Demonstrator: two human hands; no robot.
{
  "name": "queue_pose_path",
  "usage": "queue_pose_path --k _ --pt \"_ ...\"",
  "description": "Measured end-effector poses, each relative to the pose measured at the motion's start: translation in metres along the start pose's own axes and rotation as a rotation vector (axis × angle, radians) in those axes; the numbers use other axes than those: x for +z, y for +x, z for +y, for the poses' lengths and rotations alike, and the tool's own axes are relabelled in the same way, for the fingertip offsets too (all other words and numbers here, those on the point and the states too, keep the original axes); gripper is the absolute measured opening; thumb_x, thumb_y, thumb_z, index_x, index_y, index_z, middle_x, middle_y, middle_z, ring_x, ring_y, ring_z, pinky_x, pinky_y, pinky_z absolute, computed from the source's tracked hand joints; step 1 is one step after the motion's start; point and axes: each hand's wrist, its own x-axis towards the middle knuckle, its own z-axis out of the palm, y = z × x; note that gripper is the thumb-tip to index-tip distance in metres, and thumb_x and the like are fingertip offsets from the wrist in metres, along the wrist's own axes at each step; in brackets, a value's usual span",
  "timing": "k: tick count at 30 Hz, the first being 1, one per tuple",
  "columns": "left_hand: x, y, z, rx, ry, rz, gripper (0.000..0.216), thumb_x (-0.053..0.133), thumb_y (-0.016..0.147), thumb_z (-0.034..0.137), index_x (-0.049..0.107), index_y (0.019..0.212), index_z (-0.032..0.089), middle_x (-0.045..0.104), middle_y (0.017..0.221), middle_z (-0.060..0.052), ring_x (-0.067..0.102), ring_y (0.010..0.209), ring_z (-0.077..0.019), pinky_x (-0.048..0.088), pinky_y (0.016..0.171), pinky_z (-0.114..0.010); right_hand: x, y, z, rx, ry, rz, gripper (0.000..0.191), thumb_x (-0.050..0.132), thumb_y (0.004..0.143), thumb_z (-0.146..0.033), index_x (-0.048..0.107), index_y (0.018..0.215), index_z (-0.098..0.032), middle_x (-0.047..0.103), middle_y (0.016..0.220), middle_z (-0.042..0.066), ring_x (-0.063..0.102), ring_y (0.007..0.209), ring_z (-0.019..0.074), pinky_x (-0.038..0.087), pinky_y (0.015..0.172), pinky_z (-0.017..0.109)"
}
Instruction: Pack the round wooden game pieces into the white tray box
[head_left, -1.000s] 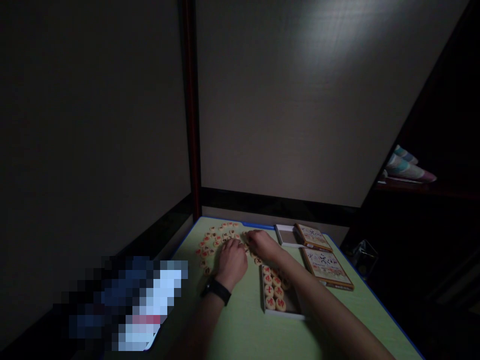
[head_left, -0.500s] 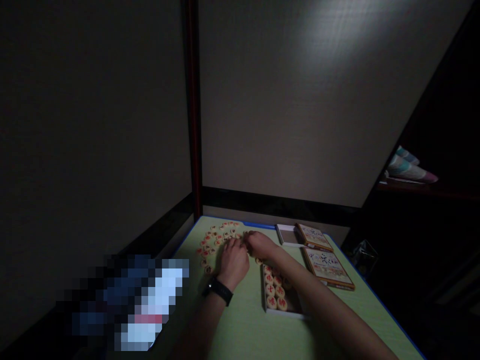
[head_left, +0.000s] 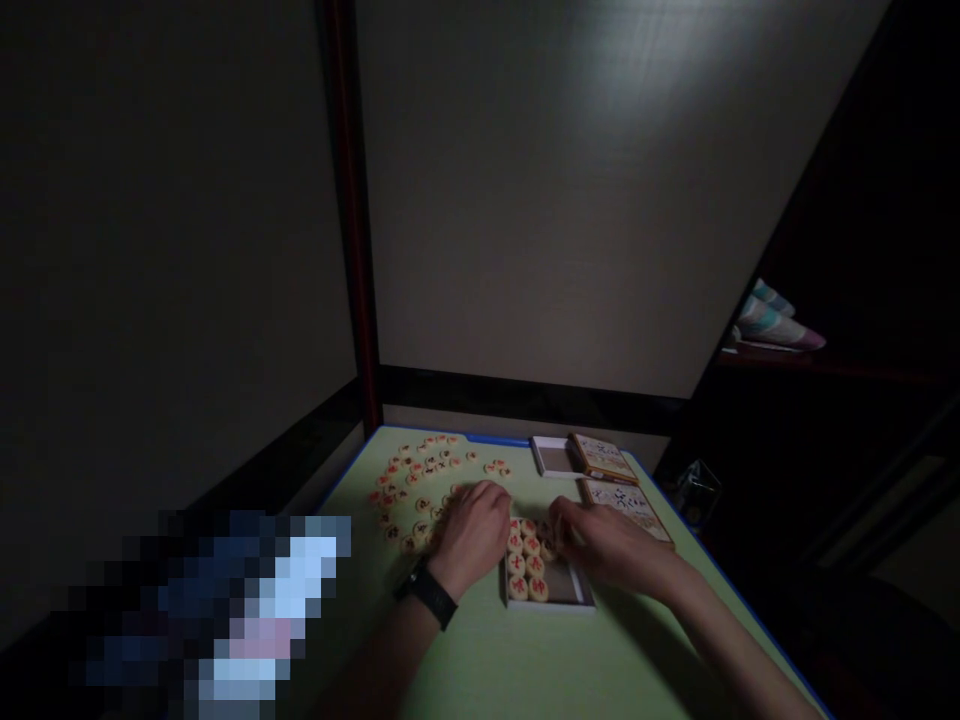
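Observation:
Round wooden game pieces with red marks lie spread over the far left of a green table. My left hand, with a black watch on its wrist, rests palm down at the near edge of that spread, fingers curled over a few pieces. A shallow white box beside it holds several pieces in rows. My right hand hovers over the right side of this box, fingers bent down toward the pieces. What its fingertips hold is hidden.
Two printed box lids and an open white box lie at the table's far right. A dark red post stands at the far corner. Folded cloth lies on a dark shelf at right. A blurred patch covers the lower left.
My right hand has drawn back from the loose pieces to the box of rows. My left hand has stayed at the edge of the spread. The camera view has shifted slightly.

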Motion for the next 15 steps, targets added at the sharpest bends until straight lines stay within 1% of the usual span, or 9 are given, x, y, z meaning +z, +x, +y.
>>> queue_pose_path --k 3,9,12,15 --pt "0.002 -0.002 0.004 0.045 -0.004 0.001 0.025 0.047 0.094 0.013 0.067 0.107 0.018 0.067 0.111 -0.009 0.057 0.112 -0.0226 0.046 0.102 -0.038 0.007 -0.01 -0.003 0.036 -0.063 -0.018 0.024 0.058 0.083 -0.014 0.063 0.106 -0.02 0.074 0.086 0.006 0.066 0.073 0.0205 0.028 0.059 0.027" --pt "0.001 -0.002 0.003 0.058 -0.019 -0.012 0.025 0.045 0.095 0.014 0.067 0.106 0.018 0.067 0.111 -0.008 0.057 0.11 -0.0216 0.047 0.101 -0.037 0.025 -0.003 0.002 0.023 -0.178 0.028 0.023 0.054 0.082 -0.011 0.068 0.098 -0.021 0.075 0.082 0.008 0.067 0.071 0.0217 0.025 0.057 0.029" --pt "0.0 -0.002 0.004 0.061 -0.015 -0.016 0.025 0.046 0.095 0.013 0.067 0.106 0.018 0.067 0.11 -0.007 0.058 0.109 -0.0216 0.047 0.101 -0.037 0.021 -0.004 -0.001 0.041 -0.203 0.035 0.024 0.056 0.081 -0.011 0.07 0.097 -0.022 0.076 0.081 0.008 0.068 0.071 0.0219 0.026 0.057 0.029" --pt "0.0 -0.002 0.004 0.064 -0.011 -0.005 0.023 0.047 0.095 0.014 0.068 0.105 0.018 0.067 0.109 -0.007 0.058 0.11 -0.0215 0.047 0.101 -0.037 0.008 -0.011 -0.003 0.077 -0.131 0.072 0.025 0.057 0.079 -0.009 0.071 0.094 -0.024 0.076 0.081 0.005 0.067 0.072 0.0207 0.028 0.058 0.027"
